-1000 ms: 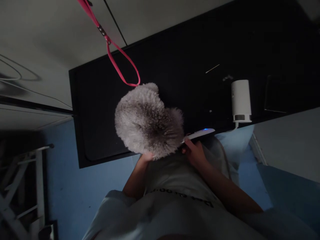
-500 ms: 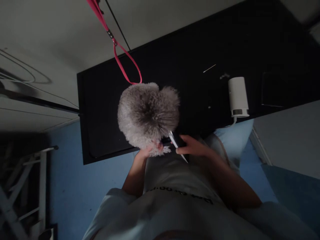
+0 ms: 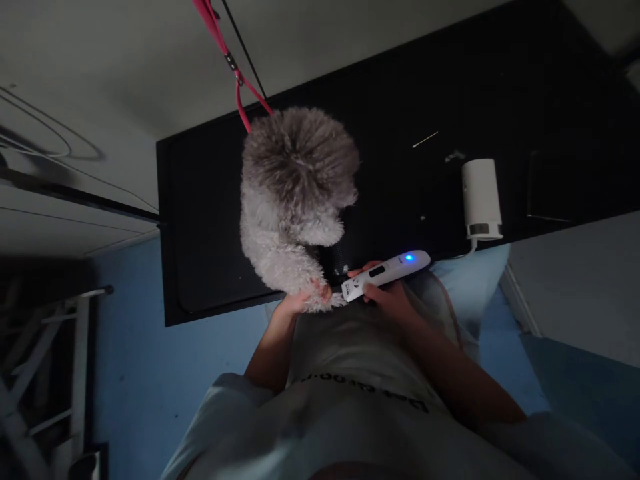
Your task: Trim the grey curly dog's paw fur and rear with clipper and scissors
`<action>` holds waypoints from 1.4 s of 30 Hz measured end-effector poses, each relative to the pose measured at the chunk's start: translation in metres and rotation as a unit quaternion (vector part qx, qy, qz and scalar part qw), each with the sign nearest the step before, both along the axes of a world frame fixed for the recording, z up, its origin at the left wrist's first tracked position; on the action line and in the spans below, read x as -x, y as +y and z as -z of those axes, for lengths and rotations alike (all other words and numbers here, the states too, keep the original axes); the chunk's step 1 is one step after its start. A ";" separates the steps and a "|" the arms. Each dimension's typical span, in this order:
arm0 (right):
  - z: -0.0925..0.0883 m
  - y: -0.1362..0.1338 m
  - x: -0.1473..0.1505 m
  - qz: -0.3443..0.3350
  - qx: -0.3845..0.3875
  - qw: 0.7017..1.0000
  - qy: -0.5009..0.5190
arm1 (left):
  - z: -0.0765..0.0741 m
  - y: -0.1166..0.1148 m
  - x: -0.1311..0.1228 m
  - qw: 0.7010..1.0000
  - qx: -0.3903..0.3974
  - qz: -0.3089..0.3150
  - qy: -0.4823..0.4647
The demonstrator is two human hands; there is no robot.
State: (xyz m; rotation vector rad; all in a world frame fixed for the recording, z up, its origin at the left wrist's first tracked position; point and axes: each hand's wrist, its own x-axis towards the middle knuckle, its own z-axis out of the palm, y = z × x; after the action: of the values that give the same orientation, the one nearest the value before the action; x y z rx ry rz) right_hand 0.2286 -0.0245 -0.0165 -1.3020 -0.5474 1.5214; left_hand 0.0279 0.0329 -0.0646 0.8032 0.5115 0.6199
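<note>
A small grey curly-haired dog (image 3: 295,193) stands on a black table (image 3: 400,120), held by a pink leash (image 3: 235,67) that runs up out of view. My left hand (image 3: 300,301) is closed around the dog's paw at the table's near edge. My right hand (image 3: 387,297) grips a white electric clipper (image 3: 385,270) with a blue light lit; the clipper's head points at the paw, right beside it.
A white cylindrical device (image 3: 481,200) with a cord stands on the table's right part. A thin pale stick (image 3: 425,139) lies further back. The floor (image 3: 135,373) is blue. A metal frame (image 3: 60,373) stands at the lower left.
The dog has turned and raised its head away from me, with its leg stretched toward my left hand. My right hand has turned the clipper so that its head meets the paw.
</note>
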 end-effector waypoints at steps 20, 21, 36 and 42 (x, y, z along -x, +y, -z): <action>0.013 0.014 0.012 0.034 0.103 0.993 0.034 | 0.001 0.001 0.003 0.995 -0.058 0.060 0.052; 0.013 0.015 0.013 0.028 0.107 0.993 0.042 | 0.001 0.001 0.003 0.995 -0.063 0.061 0.053; 0.012 0.014 0.020 0.046 0.099 0.993 0.034 | -0.011 0.006 0.003 0.990 -0.093 0.074 0.079; 0.010 0.018 0.021 0.022 0.093 0.995 0.041 | -0.004 0.005 0.004 0.992 -0.083 0.074 0.064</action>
State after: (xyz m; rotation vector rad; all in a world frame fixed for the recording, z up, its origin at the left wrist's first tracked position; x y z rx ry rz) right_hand 0.2074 -0.0062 -0.0269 -1.3768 -0.3279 1.6103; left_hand 0.0241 0.0383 -0.0601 1.0335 0.5164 0.4802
